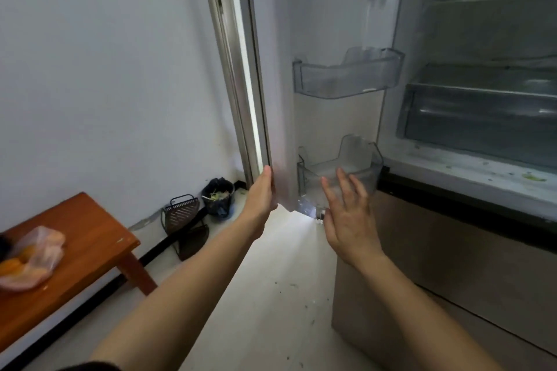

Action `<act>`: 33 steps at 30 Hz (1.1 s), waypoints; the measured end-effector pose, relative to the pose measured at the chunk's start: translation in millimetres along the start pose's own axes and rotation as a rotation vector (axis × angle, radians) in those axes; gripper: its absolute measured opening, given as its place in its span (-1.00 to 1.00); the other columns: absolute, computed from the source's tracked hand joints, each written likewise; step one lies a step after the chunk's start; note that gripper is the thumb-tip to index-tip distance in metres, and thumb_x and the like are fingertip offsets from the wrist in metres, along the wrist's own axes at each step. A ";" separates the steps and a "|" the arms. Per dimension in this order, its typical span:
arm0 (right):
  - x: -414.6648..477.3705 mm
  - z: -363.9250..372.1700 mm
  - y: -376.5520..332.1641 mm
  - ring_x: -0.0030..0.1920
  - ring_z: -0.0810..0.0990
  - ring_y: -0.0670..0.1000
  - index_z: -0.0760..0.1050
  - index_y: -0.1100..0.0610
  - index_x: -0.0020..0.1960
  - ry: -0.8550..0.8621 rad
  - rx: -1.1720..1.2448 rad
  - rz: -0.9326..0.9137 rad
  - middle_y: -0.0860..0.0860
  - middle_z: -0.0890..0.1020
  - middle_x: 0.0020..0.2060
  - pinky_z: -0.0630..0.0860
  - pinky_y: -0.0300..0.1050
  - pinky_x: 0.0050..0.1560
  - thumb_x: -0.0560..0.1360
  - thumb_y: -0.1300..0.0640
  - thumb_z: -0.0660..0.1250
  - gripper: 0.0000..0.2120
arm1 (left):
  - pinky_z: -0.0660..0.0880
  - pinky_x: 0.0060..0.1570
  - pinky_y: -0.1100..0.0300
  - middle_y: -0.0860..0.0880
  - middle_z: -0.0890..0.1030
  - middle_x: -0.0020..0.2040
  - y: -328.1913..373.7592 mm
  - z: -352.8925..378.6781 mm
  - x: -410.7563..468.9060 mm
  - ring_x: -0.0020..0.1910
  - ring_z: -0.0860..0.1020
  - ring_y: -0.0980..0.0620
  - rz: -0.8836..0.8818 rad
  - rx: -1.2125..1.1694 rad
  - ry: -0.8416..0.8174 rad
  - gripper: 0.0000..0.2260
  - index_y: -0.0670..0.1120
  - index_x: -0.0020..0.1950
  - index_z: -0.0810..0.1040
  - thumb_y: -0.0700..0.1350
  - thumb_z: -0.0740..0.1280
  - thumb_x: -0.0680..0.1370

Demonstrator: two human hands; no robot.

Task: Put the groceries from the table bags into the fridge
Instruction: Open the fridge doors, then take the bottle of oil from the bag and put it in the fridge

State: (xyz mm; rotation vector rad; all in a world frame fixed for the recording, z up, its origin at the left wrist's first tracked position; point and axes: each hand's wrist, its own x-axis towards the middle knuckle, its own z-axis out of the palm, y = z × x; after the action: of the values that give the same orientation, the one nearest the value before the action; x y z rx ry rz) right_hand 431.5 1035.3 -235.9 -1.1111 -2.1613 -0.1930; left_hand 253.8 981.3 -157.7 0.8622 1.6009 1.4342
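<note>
The left grip is found clamped on the lower edge of the open white fridge door, at 12 o'clock. The right grip is held apart, fingers straight and spread, with nothing in it, just in front of the lower clear plastic door bin. The translucent pink plastic bag of orange groceries is noted lying on the brown wooden worktop at 8 o'clock, well apart from the open fridge compartment at 2 o'clock.

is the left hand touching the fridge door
Touching. The head view shows the left hand holding the open fridge door at its lower edge, no gap.
</note>
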 end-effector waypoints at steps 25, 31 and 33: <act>32.6 190.3 -522.1 0.57 0.06 0.25 0.17 0.17 0.57 -0.265 0.230 -0.208 0.24 0.05 0.57 0.16 0.21 0.53 0.58 -0.14 0.24 -0.32 | 0.09 0.50 -0.17 -0.13 0.04 0.62 -116.5 -616.0 -129.9 0.59 0.03 -0.14 -0.072 1.341 0.485 -0.41 0.01 0.60 0.09 0.25 -0.10 0.64; 42.3 253.4 -648.0 0.58 0.07 0.21 0.08 0.13 0.60 -0.417 0.294 -0.392 0.21 0.09 0.58 0.12 0.13 0.52 0.60 -0.11 0.19 -0.33 | 0.08 0.53 -0.13 -0.10 -0.03 0.63 -162.2 -725.0 -142.9 0.60 -0.04 -0.09 -0.311 1.237 0.615 -0.38 0.00 0.62 0.04 0.28 -0.12 0.63; 50.2 277.7 -684.1 0.58 0.09 0.21 0.08 0.12 0.59 -0.468 0.338 -0.416 0.20 0.10 0.58 0.15 0.14 0.51 0.61 -0.10 0.19 -0.34 | 0.06 0.54 -0.12 -0.10 -0.05 0.63 -172.6 -757.1 -139.8 0.60 -0.06 -0.09 -0.359 1.221 0.633 -0.38 0.00 0.62 0.03 0.28 -0.11 0.63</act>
State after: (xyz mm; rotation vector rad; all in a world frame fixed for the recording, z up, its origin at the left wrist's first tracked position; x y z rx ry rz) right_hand -252.2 758.7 -295.4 -0.5390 -2.6966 0.2689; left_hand -357.5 499.2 -285.8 0.6641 3.0056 0.3353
